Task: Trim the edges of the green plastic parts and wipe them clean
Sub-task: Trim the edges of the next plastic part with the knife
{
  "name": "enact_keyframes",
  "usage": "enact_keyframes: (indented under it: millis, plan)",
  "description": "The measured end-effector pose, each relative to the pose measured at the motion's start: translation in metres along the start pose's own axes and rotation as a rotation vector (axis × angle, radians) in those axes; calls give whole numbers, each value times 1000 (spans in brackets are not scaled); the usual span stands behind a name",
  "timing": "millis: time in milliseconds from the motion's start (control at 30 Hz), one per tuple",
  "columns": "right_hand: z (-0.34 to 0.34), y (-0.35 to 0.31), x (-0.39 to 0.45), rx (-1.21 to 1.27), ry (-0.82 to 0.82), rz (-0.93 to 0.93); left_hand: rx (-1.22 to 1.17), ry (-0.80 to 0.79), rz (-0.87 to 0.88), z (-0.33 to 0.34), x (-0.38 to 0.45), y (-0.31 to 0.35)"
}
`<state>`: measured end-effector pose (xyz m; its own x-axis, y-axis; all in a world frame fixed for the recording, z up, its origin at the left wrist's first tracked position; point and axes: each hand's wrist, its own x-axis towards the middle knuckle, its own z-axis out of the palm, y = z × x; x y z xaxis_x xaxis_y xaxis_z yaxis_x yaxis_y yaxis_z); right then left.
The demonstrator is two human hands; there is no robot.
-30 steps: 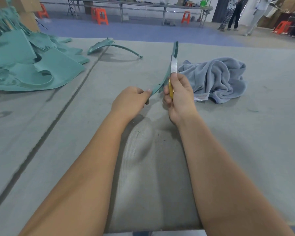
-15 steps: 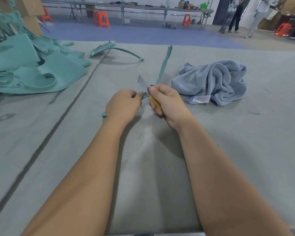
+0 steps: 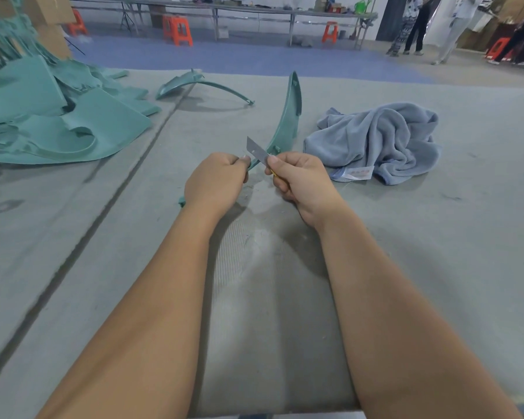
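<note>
My left hand [image 3: 214, 184] grips the near end of a long curved green plastic part [image 3: 286, 122], which rises away from me to a pointed tip; a short green stub shows below my wrist. My right hand [image 3: 300, 179] holds a yellow-handled utility knife [image 3: 257, 151], its grey blade pointing up and left against the part's edge close to my left thumb. A crumpled blue-grey towel [image 3: 378, 140] lies on the grey felt table [image 3: 285, 297] to the right of my hands.
A pile of green plastic parts [image 3: 58, 116] fills the left back of the table. One arched green part [image 3: 203, 86] lies alone behind my hands. Beyond the table are orange stools [image 3: 177, 30], a long bench and people standing at the far right.
The knife slid down the part from high on its edge to near my left thumb, the blade tilting left. The part has turned, now showing its broad inner face.
</note>
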<state>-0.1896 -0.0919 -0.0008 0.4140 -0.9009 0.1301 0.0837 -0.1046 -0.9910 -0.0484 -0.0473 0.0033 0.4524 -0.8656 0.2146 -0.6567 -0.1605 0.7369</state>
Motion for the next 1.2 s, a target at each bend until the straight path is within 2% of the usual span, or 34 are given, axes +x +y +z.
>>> enact_keyframes:
  millis: [767, 900, 1000, 1200]
  plan:
    - [4, 4, 2, 95, 118, -43, 91, 50, 62, 1, -4, 0]
    - [-2, 2, 5, 234, 223, -11, 117, 23, 93, 1, -7, 0]
    - [-5, 2, 6, 291, 238, -1, 123, 19, 107, 0, -8, 0]
    - [-4, 1, 7, 245, 238, -15, 126, 14, 129, -7, -8, -1]
